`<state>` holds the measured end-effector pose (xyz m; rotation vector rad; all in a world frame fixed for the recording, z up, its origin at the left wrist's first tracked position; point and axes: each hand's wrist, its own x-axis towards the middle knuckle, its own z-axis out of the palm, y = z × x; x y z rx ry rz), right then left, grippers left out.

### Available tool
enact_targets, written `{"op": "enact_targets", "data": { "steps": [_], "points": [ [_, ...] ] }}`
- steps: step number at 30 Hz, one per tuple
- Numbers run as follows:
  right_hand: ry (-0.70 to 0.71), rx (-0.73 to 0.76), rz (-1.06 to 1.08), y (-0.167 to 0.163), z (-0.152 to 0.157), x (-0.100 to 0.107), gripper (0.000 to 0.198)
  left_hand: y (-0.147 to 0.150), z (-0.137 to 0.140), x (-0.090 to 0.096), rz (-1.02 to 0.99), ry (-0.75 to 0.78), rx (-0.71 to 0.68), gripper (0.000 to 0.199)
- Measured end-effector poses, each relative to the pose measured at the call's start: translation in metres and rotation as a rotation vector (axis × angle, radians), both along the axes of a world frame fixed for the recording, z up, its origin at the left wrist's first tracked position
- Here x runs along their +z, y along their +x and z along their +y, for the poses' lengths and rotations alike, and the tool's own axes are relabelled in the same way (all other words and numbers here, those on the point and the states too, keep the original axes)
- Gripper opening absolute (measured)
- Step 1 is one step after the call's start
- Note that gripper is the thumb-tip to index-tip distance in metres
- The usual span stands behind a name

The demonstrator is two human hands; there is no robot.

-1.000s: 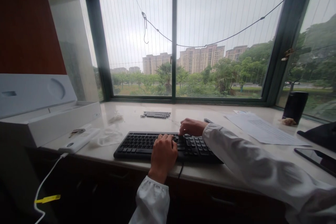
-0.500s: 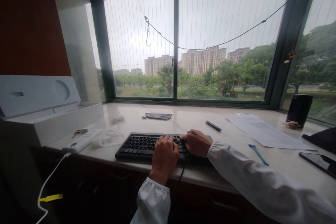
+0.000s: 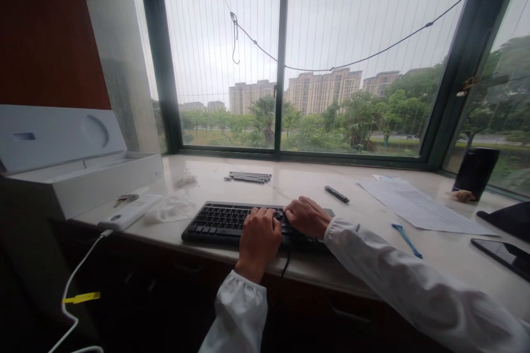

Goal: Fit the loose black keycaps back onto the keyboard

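A black keyboard (image 3: pixel 219 219) lies at the front of the white sill-like desk, its cable hanging over the front edge. My left hand (image 3: pixel 260 236) rests on the middle of the keys with its fingers laid forward over them; the fingertips partly blend into the keys. Close beside it, my right hand (image 3: pixel 307 216) is closed, with curled fingers pressed at the upper right part of the keyboard. Whatever its fingertips pinch there is hidden. Both hands cover much of the keyboard's right half.
Behind the keyboard lie several grey strips (image 3: pixel 248 177) and a small dark bar (image 3: pixel 337 194). To the right are a blue tool (image 3: pixel 407 240), papers (image 3: pixel 422 204) and a phone (image 3: pixel 503 256). An opened white box (image 3: pixel 107 179), keys (image 3: pixel 126 198) and a white power strip (image 3: pixel 130 213) stand left.
The view has tipped slightly downward, so the scene sits a little higher. My right hand has shifted slightly left toward my left hand; the left stays on the keys.
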<state>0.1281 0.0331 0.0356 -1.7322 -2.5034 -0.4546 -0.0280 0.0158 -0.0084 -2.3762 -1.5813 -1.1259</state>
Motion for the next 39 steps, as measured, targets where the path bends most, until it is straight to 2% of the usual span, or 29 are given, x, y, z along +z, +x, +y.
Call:
{"op": "enact_targets", "data": {
  "steps": [7, 13, 16, 19, 30, 39],
  "points": [
    [0.041, 0.122, 0.022, 0.008, 0.006, -0.001, 0.039, 0.000, 0.001, -0.001, -0.009, 0.008, -0.007, 0.026],
    [-0.023, 0.106, 0.270, 0.012, 0.007, 0.006, 0.029, 0.000, -0.001, 0.002, -0.005, -0.014, -0.008, 0.026],
    [-0.119, 0.120, 0.474, 0.020, 0.016, 0.007, 0.026, 0.000, -0.001, 0.002, -0.002, -0.017, -0.002, 0.026],
    [-0.163, 0.140, 0.565, 0.028, 0.026, 0.007, 0.023, 0.000, -0.002, 0.002, 0.000, -0.016, -0.002, 0.026],
    [-0.023, 0.256, 0.571, 0.037, 0.038, -0.005, 0.023, 0.000, 0.000, 0.002, 0.009, -0.001, -0.010, 0.028],
    [-0.037, 0.339, 0.480, 0.036, 0.039, -0.006, 0.017, -0.001, 0.001, 0.001, 0.025, 0.003, -0.016, 0.029]
  ]
}}
